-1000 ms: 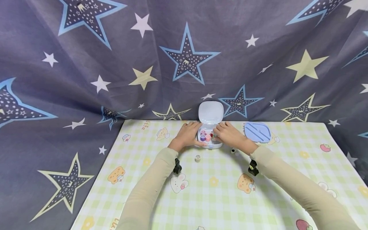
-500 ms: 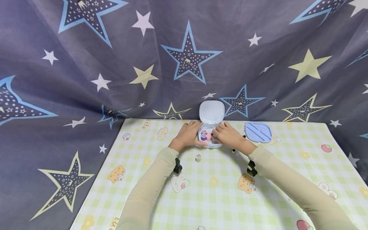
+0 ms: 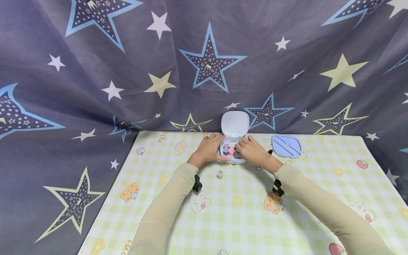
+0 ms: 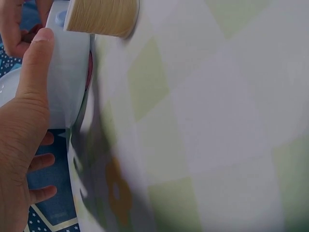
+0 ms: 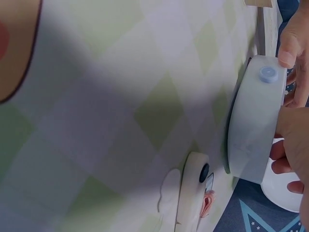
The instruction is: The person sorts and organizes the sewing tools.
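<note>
A small white sewing box (image 3: 236, 162) stands at the back of the table, its hinged lid (image 3: 235, 122) raised. Inside are a purple thread spool (image 3: 226, 152), a pink one (image 3: 226, 145) and a coral one (image 3: 231, 151). My left hand (image 3: 207, 149) grips the box's left side, thumb at the front wall (image 4: 67, 72). My right hand (image 3: 254, 150) reaches into the right end, fingers curled at a small spool that they mostly hide. In the right wrist view the box front shows a blue round button (image 5: 268, 74).
A beige thread spool (image 3: 220, 174) stands on the checked cloth before the box. To the right lies a blue slotted tray (image 3: 287, 146). Beside my right wrist is a white rounded case with a dark button (image 5: 193, 179), near a pink thread bundle (image 5: 207, 203). A star-patterned curtain hangs behind.
My right hand shifts very slightly left, its fingers still inside the box. The left hand keeps its hold on the box, and the spools stay put.
</note>
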A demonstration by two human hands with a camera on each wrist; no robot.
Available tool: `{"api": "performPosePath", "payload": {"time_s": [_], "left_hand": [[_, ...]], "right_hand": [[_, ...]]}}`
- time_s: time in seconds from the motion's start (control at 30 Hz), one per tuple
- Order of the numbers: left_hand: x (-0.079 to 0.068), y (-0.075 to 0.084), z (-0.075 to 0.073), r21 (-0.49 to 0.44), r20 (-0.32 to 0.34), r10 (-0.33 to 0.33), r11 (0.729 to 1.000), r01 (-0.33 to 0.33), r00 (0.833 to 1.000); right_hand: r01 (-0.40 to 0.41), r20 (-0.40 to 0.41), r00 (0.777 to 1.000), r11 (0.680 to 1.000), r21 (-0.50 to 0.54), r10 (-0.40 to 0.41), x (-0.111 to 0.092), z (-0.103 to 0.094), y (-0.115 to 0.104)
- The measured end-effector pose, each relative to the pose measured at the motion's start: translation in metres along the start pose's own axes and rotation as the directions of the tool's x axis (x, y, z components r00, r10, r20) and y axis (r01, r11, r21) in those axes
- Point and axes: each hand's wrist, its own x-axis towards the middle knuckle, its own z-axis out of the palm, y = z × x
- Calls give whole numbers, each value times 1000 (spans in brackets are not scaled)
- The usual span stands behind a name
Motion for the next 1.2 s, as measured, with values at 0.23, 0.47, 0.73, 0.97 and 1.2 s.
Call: {"api": "performPosePath", "payload": {"time_s": [0.23,0.47,0.73,0.97,1.2], "left_hand": [[0,0,0,2,-3,-1,1000,1,1000],[-2,2,1,-17,1,-5,1000,5,1000],[-1,2,-1,-8,-14,5,1000,-5,1000],[0,2,-1,-8,12,-9,1000,9,1000],[0,3,-3,-8,11,-11,1000,11,1000]], "right_hand": [[-27,-4,1000,999,-18,27,-1,-1,-3],[-63,-2,998,998,-20,63,-3,3,-8],[-102,-19,995,995,-18,101,-2,2,-12],[-156,33,987,988,-17,156,0,2,-15],[-157,6,988,987,-33,157,0,0,-15]]}}
